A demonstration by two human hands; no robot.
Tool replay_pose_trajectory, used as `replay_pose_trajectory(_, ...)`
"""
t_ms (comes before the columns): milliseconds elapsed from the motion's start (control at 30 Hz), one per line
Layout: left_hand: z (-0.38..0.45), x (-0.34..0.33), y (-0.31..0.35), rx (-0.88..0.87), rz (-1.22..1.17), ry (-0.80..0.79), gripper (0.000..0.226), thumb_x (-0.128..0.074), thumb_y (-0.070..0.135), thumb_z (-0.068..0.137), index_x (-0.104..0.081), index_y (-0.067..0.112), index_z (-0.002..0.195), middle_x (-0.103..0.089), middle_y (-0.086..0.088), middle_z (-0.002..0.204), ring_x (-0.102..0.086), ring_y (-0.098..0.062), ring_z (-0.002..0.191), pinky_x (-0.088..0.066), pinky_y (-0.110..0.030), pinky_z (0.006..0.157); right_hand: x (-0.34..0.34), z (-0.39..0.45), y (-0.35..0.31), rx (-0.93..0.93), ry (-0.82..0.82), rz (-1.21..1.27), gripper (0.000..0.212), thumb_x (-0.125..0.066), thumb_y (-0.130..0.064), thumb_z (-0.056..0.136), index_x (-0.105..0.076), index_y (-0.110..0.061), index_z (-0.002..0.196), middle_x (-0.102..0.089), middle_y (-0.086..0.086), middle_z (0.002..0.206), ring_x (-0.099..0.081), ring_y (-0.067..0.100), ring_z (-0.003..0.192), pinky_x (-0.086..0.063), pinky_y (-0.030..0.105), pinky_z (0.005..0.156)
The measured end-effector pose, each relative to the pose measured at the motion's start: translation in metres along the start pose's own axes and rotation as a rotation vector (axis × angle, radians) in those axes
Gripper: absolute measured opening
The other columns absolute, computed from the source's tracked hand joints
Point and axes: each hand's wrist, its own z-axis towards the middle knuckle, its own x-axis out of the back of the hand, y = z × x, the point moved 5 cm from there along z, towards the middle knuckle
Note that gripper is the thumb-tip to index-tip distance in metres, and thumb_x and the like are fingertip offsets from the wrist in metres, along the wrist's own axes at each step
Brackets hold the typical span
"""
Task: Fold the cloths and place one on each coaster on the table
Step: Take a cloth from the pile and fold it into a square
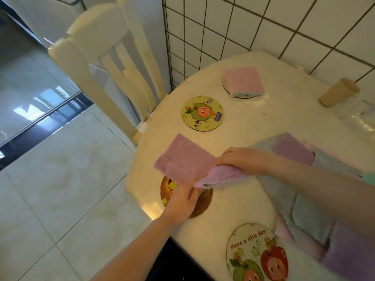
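2 hands hold 1 pink cloth (186, 161) above a coaster (199, 201) at the table (233, 199) edge: left hand (180, 201) pinches its near edge, right hand (241, 160) grips its right side. 1 folded pink cloth (243, 80) lies on the far coaster (241, 95). 2 coasters bare (203, 112) (256, 253). Cloth pile (308, 199) at right.

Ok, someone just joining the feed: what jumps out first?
Both hands, the left and the right, holding a pink cloth mid-fold above a coaster at the table's near edge. Farther back, a folded cloth already sits on another coaster, with a bare cartoon coaster between. A pile of cloths lies on the right.
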Motion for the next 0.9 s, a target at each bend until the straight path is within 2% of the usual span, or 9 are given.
replay_pose_trajectory(33,0.003,0.006,-0.005,0.090,-0.152,0.053,0.022,-0.044,0.031,0.099,-0.063,0.037,0.089,-0.048,0.021,0.060,-0.044,0.001,0.055,-0.035,-0.015,0.053,0.005,0.003,0.004,-0.063,0.057,0.170,0.055,-0.059,-0.003,0.078,-0.053,-0.019,0.130,-0.058,0.001,0.126,-0.047,0.018,0.117,-0.042,0.031,0.094)
replay_pose_trajectory(100,0.011,0.020,-0.017,0.298,-0.439,0.184,0.023,-0.050,0.045,0.094,-0.062,0.029,0.081,-0.056,0.004,0.066,-0.054,-0.017,0.060,-0.049,-0.032,0.054,0.018,0.013,0.008,-0.154,0.255,0.427,0.037,-0.066,-0.013,0.078,-0.064,-0.012,0.115,-0.066,0.004,0.111,-0.055,0.018,0.105,-0.046,0.033,0.089)
replay_pose_trajectory(133,0.015,0.026,-0.024,0.404,-0.583,0.235,0.028,-0.052,0.047,0.093,-0.064,0.023,0.091,-0.065,-0.004,0.078,-0.063,-0.025,0.071,-0.056,-0.042,0.065,0.024,0.020,0.007,-0.202,0.341,0.530,0.028,-0.068,-0.019,0.081,-0.067,-0.010,0.108,-0.068,0.004,0.105,-0.059,0.019,0.097,-0.048,0.035,0.085)
replay_pose_trajectory(200,0.020,0.030,-0.034,0.556,-0.860,0.264,0.033,-0.049,0.039,0.096,-0.061,0.012,0.112,-0.071,-0.012,0.102,-0.069,-0.030,0.092,-0.057,-0.049,0.080,0.028,0.037,0.004,-0.307,0.442,0.735,0.017,-0.067,-0.022,0.085,-0.067,-0.008,0.095,-0.069,0.005,0.092,-0.062,0.019,0.085,-0.049,0.036,0.078)
replay_pose_trajectory(333,0.021,0.039,-0.043,0.661,-1.098,0.287,0.031,-0.047,0.034,0.098,-0.058,0.011,0.116,-0.071,-0.013,0.108,-0.068,-0.031,0.098,-0.053,-0.057,0.084,0.020,0.071,-0.003,-0.482,0.409,0.821,0.017,-0.059,-0.026,0.088,-0.063,-0.009,0.088,-0.066,0.010,0.083,-0.059,0.022,0.075,-0.045,0.035,0.067)
replay_pose_trajectory(500,0.020,0.037,-0.047,0.734,-1.177,0.306,0.031,-0.045,0.033,0.099,-0.055,0.012,0.119,-0.071,-0.013,0.108,-0.068,-0.031,0.099,-0.054,-0.055,0.084,0.016,0.089,-0.004,-0.548,0.324,0.690,0.014,-0.053,-0.033,0.092,-0.058,-0.020,0.093,-0.064,-0.002,0.083,-0.060,0.020,0.076,-0.046,0.033,0.065)
replay_pose_trajectory(633,0.021,0.039,-0.048,0.767,-1.157,0.311,0.029,-0.046,0.035,0.098,-0.056,0.014,0.116,-0.070,-0.013,0.110,-0.069,-0.029,0.097,-0.057,-0.051,0.079,0.017,0.093,-0.005,-0.571,0.286,0.573,0.016,-0.048,-0.037,0.094,-0.054,-0.025,0.102,-0.066,0.000,0.092,-0.061,0.022,0.079,-0.049,0.035,0.067)
replay_pose_trajectory(800,0.006,0.044,-0.059,0.967,-0.861,0.373,0.028,-0.064,0.033,0.089,-0.063,0.007,0.099,-0.074,-0.016,0.086,-0.073,-0.029,0.076,-0.060,-0.044,0.070,0.038,0.107,-0.012,-0.673,0.264,0.188,0.023,-0.042,-0.035,0.091,-0.051,-0.018,0.104,-0.065,0.004,0.098,-0.061,0.027,0.085,-0.050,0.037,0.069)
replay_pose_trajectory(900,-0.006,0.040,-0.063,1.026,-0.744,0.401,0.024,-0.068,0.027,0.087,-0.064,0.004,0.094,-0.074,-0.013,0.075,-0.072,-0.025,0.064,-0.059,-0.033,0.060,0.047,0.125,-0.014,-0.681,0.360,0.318,0.026,-0.044,-0.030,0.091,-0.052,-0.015,0.111,-0.060,0.003,0.109,-0.058,0.026,0.098,-0.049,0.039,0.078)
